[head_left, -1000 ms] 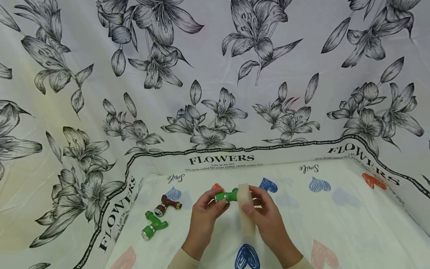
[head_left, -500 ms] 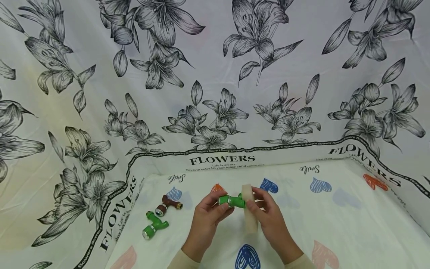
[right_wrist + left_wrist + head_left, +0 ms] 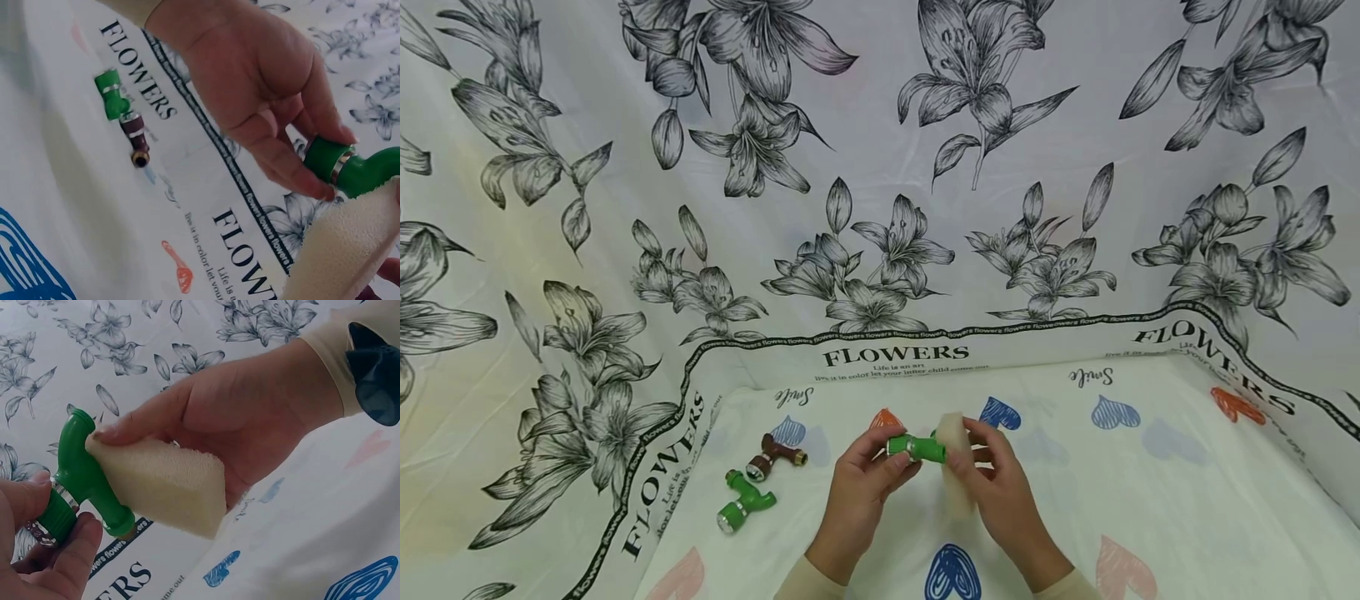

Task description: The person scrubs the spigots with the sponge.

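My left hand (image 3: 865,483) pinches a green faucet (image 3: 925,449) by its ribbed end beside a silver ring, as the left wrist view shows. In my right hand (image 3: 1000,475) is a cream sponge block (image 3: 162,484), gripped between thumb and fingers. One face of the sponge lies against the faucet's body, between the curved spout and the threaded inlet. In the right wrist view the sponge (image 3: 350,244) overlaps part of the faucet (image 3: 331,164). Both hands are raised over the cloth, close together.
A second green faucet (image 3: 745,502) and a brown faucet (image 3: 773,457) lie on the white heart-print cloth (image 3: 1045,517) to the left of my hands. Behind and at the sides rises a flower-print sheet (image 3: 865,167).
The green faucet has turned and shifted slightly right, so more of its body shows before the sponge. The sponge has tilted and moves, blurred, along it. The two lying faucets stay put.
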`<state>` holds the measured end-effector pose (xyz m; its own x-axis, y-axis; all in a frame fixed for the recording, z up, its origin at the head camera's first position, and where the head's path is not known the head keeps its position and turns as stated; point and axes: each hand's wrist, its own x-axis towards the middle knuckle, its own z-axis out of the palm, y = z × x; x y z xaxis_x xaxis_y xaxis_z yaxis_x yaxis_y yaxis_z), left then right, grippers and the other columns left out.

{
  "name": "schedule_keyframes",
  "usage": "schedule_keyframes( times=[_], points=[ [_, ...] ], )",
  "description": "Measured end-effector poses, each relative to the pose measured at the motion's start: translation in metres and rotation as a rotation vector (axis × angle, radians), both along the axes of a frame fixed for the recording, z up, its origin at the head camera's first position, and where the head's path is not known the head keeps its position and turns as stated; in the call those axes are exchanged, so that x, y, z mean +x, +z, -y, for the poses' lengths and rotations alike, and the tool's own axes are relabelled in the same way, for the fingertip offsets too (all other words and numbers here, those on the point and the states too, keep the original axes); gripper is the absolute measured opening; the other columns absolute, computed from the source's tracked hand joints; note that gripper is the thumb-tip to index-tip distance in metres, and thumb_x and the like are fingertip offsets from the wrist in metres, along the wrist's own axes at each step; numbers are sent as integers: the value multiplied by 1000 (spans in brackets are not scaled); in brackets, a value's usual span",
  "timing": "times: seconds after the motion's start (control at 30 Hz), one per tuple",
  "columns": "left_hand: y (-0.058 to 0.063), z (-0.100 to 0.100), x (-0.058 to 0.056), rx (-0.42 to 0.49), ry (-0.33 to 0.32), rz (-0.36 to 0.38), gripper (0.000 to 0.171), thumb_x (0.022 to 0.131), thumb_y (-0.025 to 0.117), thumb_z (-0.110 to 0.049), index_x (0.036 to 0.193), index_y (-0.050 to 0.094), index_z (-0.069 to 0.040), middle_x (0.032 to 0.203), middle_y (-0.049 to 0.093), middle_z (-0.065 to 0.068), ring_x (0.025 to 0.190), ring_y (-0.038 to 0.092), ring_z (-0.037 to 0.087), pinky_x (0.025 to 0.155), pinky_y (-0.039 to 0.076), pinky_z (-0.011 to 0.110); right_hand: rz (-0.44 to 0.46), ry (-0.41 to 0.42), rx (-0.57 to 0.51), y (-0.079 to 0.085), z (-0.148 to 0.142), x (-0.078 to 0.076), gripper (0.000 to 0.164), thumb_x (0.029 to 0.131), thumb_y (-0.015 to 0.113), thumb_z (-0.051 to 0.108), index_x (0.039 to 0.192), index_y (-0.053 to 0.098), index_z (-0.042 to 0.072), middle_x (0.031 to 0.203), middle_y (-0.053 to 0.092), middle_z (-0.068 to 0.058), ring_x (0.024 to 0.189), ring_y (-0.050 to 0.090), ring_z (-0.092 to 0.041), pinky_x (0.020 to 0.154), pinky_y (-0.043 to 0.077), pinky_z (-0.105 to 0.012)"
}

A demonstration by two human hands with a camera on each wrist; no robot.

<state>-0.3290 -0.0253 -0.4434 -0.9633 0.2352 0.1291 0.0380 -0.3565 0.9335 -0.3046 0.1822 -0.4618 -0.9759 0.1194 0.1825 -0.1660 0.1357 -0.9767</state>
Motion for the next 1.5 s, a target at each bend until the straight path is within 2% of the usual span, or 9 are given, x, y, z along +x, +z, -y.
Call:
schedule_keyframes(
  times=[0.13, 0.27, 0.4, 0.47, 0.77, 1.1, 1.2, 1.33, 1.5],
  points=[
    [0, 1, -2, 5, 7, 10, 36, 100, 76, 4, 135, 67, 3, 133, 61, 22, 120, 71, 32, 101, 57, 51, 9, 29, -37, 4, 2, 2, 57, 105, 77, 37, 154, 57, 17, 137, 60, -7, 115, 61, -26, 93, 57, -32],
    [0, 1, -3, -2, 4, 16, 37, 100, 76, 4, 136, 66, 3, 135, 60, 23, 120, 71, 32, 102, 57, 50, 48, 87, -118, 9, 0, 3, 50, 108, 72, 34, 152, 59, 17, 136, 60, -10, 117, 61, -30, 99, 55, -38],
    [0, 2, -5, -28, 19, 24, 35, 102, 76, 1, 135, 67, 2, 137, 59, 25, 120, 71, 33, 101, 58, 48, 69, 152, -205, 17, -2, 7, 44, 110, 69, 32, 151, 59, 18, 136, 58, -13, 122, 60, -34, 104, 53, -43],
    [-1, 3, -6, -43, 31, 25, 35, 102, 76, 0, 135, 67, 1, 137, 59, 26, 119, 72, 34, 101, 58, 48, 59, 170, -214, 22, -2, 9, 44, 110, 68, 31, 151, 59, 18, 137, 57, -13, 123, 59, -34, 105, 52, -43],
    [0, 2, -7, -112, 61, -21, 35, 101, 78, 0, 135, 68, 0, 134, 62, 22, 114, 72, 34, 98, 60, 47, -16, 163, -213, 31, -1, 14, 44, 109, 69, 22, 151, 59, 16, 137, 59, -14, 120, 58, -38, 99, 56, -35],
    [-1, 2, -4, -132, 71, 5, 36, 99, 80, -2, 133, 68, -2, 132, 65, 21, 113, 73, 34, 97, 62, 46, -30, 161, -205, 29, 1, 15, 45, 107, 72, 20, 150, 59, 17, 140, 58, -12, 121, 53, -39, 95, 57, -32],
    [-2, 2, -4, -168, 75, 8, 36, 98, 82, -3, 131, 69, -1, 129, 67, 19, 111, 71, 32, 96, 62, 40, -39, 153, -203, 29, 2, 15, 46, 107, 72, 20, 151, 58, 17, 139, 58, -12, 120, 54, -39, 94, 58, -32],
    [-1, 2, -2, -222, 61, 9, 35, 95, 85, -2, 127, 69, 1, 125, 68, 16, 109, 69, 30, 93, 62, 33, -68, 134, -194, 30, 3, 16, 48, 107, 72, 18, 152, 56, 16, 138, 57, -12, 119, 55, -39, 93, 59, -33],
    [1, 1, -1, -214, 40, -15, 33, 94, 84, 3, 123, 70, 2, 124, 69, 16, 110, 70, 29, 96, 62, 36, -97, 129, -184, 30, 4, 16, 48, 107, 72, 16, 152, 56, 16, 138, 58, -11, 119, 57, -38, 92, 59, -34]
  ],
)
